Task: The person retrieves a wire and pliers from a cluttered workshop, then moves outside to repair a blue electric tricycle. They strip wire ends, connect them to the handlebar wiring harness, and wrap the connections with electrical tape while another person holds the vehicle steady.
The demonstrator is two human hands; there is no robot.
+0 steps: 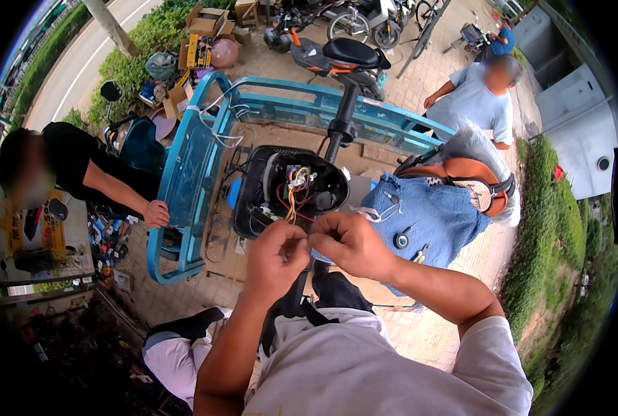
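My left hand (275, 258) and my right hand (349, 244) meet fingertip to fingertip in front of an opened black housing (338, 186). Both are closed in a pinch on thin wire; the pinched ends are hidden by my fingers. Coloured wires (294, 188), yellow, red and white, spill from the housing and run down to my fingers. A black basket (248, 197) sits against the housing's left side. Behind it rises a black tubular handle (345, 114). To the right, a roll of black tape (401, 240) and small pliers (421, 254) lie on a blue cloth (437, 222).
A blue metal cargo frame (184, 180) surrounds the work area. One person grips it at left (158, 213); another person (472, 100) stands at far right. A brown-and-grey seat (469, 173) borders the cloth. Farther off are a scooter (350, 55) and cardboard boxes (205, 24).
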